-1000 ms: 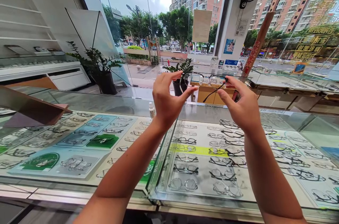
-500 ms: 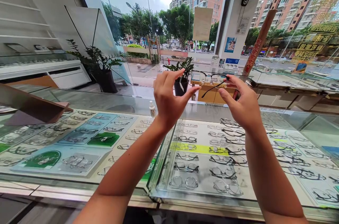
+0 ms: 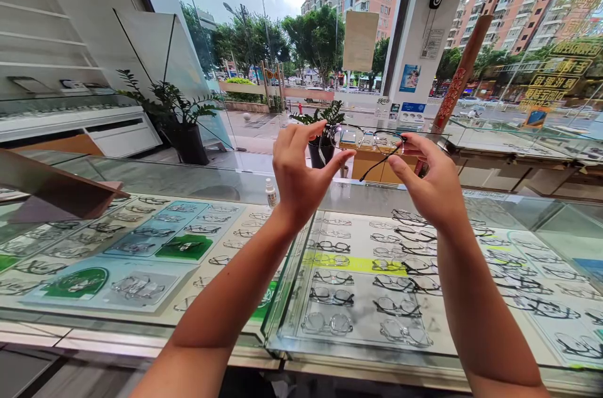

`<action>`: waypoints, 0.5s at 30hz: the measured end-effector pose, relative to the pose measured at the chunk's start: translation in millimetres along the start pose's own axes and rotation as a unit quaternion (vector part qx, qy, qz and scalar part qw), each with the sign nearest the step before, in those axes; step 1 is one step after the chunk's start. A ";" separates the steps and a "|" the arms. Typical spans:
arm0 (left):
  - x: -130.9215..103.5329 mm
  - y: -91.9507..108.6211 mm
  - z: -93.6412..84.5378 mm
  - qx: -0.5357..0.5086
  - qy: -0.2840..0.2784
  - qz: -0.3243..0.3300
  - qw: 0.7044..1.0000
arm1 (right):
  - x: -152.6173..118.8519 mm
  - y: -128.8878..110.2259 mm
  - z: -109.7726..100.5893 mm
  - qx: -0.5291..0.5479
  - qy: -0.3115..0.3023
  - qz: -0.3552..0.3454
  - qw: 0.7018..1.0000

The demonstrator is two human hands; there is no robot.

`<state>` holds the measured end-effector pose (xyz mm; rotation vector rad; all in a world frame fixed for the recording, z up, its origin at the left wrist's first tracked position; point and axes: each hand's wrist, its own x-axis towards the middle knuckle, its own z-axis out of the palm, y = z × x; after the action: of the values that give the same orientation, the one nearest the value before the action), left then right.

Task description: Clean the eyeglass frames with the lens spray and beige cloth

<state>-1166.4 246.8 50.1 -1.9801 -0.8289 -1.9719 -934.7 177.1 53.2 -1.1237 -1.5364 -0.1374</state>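
Note:
A pair of dark-rimmed eyeglasses (image 3: pixel 369 134) is held up above the glass counter, lenses toward the window. My right hand (image 3: pixel 426 175) pinches its right end between thumb and fingers, and one dark temple arm hangs down toward the middle. At the left end is my left hand (image 3: pixel 306 162), its thumb and index finger apart around the rim; the fingers are spread in a C shape, and whether they touch the frame is hard to tell.
Below the hands, a glass display case (image 3: pixel 287 329) holds several rows of eyeglasses. A small white bottle (image 3: pixel 270 193) stands on the counter behind my left forearm. Farther off are potted plants (image 3: pixel 191 144) and a glass front.
The eyeglasses have tilted slightly, and the hanging temple arm's tip has dropped a little. Both hands stay nearly in place.

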 end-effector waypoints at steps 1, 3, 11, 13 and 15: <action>0.1 -0.4 0.1 -0.002 -0.003 -0.002 1.000 | -0.1 -0.1 -0.1 0.000 0.002 0.000 1.000; 0.2 -1.1 0.1 -0.008 -0.008 -0.004 1.000 | -0.3 -0.5 -0.2 -0.001 0.003 -0.002 1.000; 1.4 -6.9 2.6 -0.024 -0.015 -0.007 1.000 | -0.9 -5.7 -1.0 -0.028 0.022 -0.015 0.999; 1.7 -11.5 4.9 -0.029 -0.023 -0.015 0.999 | -0.3 -7.0 -1.6 -0.039 0.033 -0.025 0.998; 2.0 -16.7 7.6 -0.036 -0.034 -0.025 0.998 | 0.3 -8.1 -2.1 -0.052 0.045 -0.040 0.997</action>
<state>-1169.0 264.9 47.7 -2.0975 -0.8438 -1.9980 -938.8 171.6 58.0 -1.1220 -1.5078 -0.3214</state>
